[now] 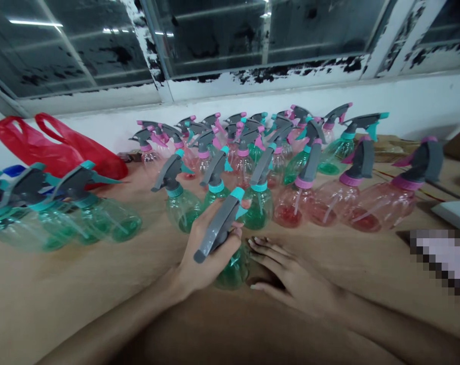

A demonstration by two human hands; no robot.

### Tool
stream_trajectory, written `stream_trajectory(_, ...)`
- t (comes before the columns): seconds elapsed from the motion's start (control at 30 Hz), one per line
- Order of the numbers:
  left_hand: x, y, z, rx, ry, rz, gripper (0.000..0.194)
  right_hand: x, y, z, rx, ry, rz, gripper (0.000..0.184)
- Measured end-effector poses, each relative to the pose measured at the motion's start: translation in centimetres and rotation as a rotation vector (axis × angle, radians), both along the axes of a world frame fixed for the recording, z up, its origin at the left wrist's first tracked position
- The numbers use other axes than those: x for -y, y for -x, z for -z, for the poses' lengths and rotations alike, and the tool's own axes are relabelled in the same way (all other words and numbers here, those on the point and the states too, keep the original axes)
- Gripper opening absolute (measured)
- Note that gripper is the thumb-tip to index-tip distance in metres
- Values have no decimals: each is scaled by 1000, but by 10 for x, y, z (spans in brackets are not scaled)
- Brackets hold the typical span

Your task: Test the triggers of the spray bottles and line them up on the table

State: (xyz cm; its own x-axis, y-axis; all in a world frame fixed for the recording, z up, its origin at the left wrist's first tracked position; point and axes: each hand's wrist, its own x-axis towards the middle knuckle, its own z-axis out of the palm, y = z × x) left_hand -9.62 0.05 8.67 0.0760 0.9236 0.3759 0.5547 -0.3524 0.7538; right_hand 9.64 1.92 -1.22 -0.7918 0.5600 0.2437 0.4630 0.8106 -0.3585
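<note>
My left hand point(203, 253) is wrapped round the neck of a green spray bottle point(232, 271) with a grey head and a turquoise nozzle. The bottle stands near the table's front edge, and my fingers hide its collar. Just right of it, my right hand point(286, 268) lies palm down on the table, fingers stretched out, its fingertips close to the bottle's side. Directly behind stand more green spray bottles point(184, 208) with turquoise collars. A row of pink spray bottles point(289, 208) with magenta collars continues to the right.
Several green spray bottles point(112, 218) stand at the left, before a red plastic bag point(63, 152). Many more pink and green bottles crowd the back, near the white wall point(222, 99) below the windows. Cardboard point(385, 147) lies at the back right. A pixelated patch covers something at the right.
</note>
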Motion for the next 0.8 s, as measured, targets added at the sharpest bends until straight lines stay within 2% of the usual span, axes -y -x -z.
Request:
stream_trajectory(0.2, 1, 0, -4, 3, -1, 3, 36, -1, -1, 3, -8, -7, -2, 56)
stream_trajectory(0.37, 1, 2, -6, 34, -24, 25, 35, -1, -2, 6, -27, -6, -1, 55)
stream_trajectory(0.6, 2, 3, -5, 55, 20, -2, 36, -1, -3, 8, -9, -18, 1, 55)
stream_trajectory(0.8, 2, 4, -4, 34, 33, 20, 34, 1, -2, 5, -30, -55, 13, 49)
